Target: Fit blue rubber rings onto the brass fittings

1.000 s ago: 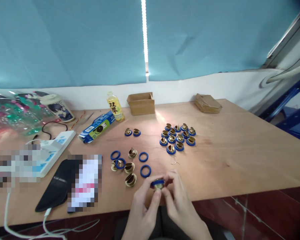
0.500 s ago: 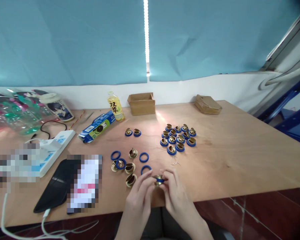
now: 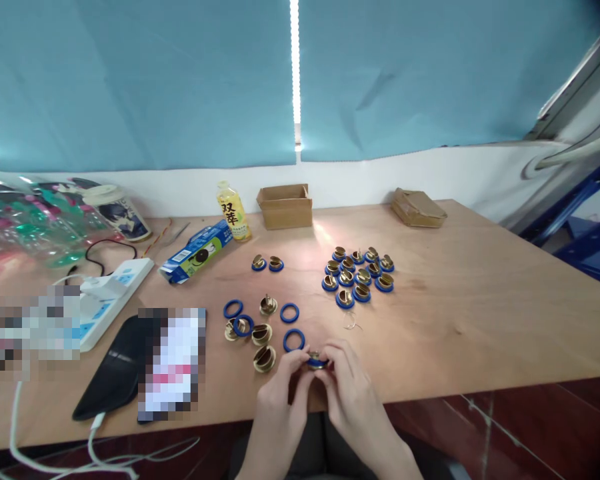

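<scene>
At the near edge of the table [image 3: 480, 320], both hands meet over one small part: the left hand [image 3: 280, 400] and the right hand [image 3: 353, 393] pinch a brass fitting with a blue ring [image 3: 317, 361] between thumbs and fingertips, holding it just above the wood, close to the body, where both hands can press on it at once; the fingers are curled in tight around it, so little of the metal shows.

Just beyond, left of the hands, lies a loose scatter: bare brass pieces [image 3: 263, 333], round, domed and shiny, and separate blue rings [image 3: 293, 340], thin, matte and rubbery-looking, lying flat; they are mixed together within easy reach of the left hand.

Further out, toward the middle of the table, sits a tight cluster of ringed brass pieces [image 3: 359, 276], each gold cap seated in a blue collar, packed touching one another; a pair of the same [image 3: 267, 264] stands apart to its left.

At the far edge stand a yellow drink bottle [image 3: 233, 212], an open cardboard box [image 3: 285, 205] and a flat brown packet [image 3: 419, 207]; a blue carton [image 3: 196, 252] lies on its side nearby; toward the left edge rest a white power strip [image 3: 111, 293] and a dark phone [image 3: 113, 370]; the tabletop is pale plywood, smooth and faintly grained.
</scene>
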Available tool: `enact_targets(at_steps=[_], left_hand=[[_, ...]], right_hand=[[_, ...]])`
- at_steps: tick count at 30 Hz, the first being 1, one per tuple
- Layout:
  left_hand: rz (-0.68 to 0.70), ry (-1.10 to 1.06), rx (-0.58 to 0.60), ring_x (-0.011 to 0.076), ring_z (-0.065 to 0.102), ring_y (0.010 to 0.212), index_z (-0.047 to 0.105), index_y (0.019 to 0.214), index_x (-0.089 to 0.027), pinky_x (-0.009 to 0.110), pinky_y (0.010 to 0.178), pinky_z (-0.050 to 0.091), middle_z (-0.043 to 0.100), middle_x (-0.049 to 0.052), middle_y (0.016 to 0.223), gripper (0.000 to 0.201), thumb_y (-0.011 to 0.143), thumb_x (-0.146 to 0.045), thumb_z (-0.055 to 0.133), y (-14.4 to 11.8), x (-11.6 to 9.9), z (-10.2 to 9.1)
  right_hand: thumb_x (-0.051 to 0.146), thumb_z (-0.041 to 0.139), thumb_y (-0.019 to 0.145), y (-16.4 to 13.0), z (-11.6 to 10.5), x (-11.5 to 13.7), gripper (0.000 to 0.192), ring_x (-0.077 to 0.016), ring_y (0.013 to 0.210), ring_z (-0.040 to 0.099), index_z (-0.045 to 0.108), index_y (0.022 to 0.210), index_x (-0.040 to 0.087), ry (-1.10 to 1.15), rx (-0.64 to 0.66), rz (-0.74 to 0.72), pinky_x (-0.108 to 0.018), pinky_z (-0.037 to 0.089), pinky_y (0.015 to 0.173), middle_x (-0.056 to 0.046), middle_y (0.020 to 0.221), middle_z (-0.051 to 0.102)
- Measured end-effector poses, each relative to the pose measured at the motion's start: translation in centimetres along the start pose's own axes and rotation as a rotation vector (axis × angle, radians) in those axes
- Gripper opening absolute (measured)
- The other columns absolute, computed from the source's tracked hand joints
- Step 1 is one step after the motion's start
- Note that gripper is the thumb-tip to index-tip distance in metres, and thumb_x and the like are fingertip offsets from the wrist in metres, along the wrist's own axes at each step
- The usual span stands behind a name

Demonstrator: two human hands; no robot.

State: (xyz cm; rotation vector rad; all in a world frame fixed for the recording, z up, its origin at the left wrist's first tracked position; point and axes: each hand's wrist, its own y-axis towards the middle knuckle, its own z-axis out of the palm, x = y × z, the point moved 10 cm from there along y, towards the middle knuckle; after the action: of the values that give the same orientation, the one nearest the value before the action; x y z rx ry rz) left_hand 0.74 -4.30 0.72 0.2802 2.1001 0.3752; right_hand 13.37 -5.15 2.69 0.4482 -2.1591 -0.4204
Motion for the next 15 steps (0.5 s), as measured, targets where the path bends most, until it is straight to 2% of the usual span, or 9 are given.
enact_targets(at_steps=[7, 11, 15], left_hand=[[-0.049, -0.031, -0.064, 0.0167, 0.077, 0.083, 0.06, 0.099, -0.027, 0.023, 0.071, 0.063, 0.077, -0.001, 0.091, 0.012, 0.09, -0.02, 0.057, 0.3, 0.3, -0.2], [-0.042, -0.054, -0.054, 0.016, 0.077, 0.078, 0.06, 0.093, -0.026, 0.019, 0.065, 0.061, 0.076, -0.002, 0.084, 0.009, 0.088, -0.019, 0.06, 0.6, -0.4, -0.6], [0.008, -0.089, -0.043, 0.0158, 0.076, 0.078, 0.06, 0.091, -0.026, 0.018, 0.065, 0.059, 0.075, -0.004, 0.081, 0.009, 0.086, -0.018, 0.062, 0.8, -1.6, -1.0]], right_hand=[[0.009, 0.045, 0.097, 0.2, -0.7, 0.3, 0.025, -0.0223, 0.113, 0.061, 0.054, 0.114, 0.025, 0.091, -0.02, 0.005, -0.035, 0.053, 0.097, -0.009, 0.117, 0.062], [0.013, 0.052, 0.096, -0.2, -1.3, -0.4, 0.025, -0.0228, 0.121, 0.059, 0.054, 0.117, 0.026, 0.139, -0.049, 0.038, -0.034, 0.052, 0.101, -0.009, 0.128, 0.06], [0.015, 0.056, 0.094, -0.6, -1.4, -1.4, 0.027, -0.0212, 0.123, 0.06, 0.053, 0.118, 0.027, 0.245, -0.031, 0.104, -0.031, 0.051, 0.102, -0.006, 0.128, 0.062]])
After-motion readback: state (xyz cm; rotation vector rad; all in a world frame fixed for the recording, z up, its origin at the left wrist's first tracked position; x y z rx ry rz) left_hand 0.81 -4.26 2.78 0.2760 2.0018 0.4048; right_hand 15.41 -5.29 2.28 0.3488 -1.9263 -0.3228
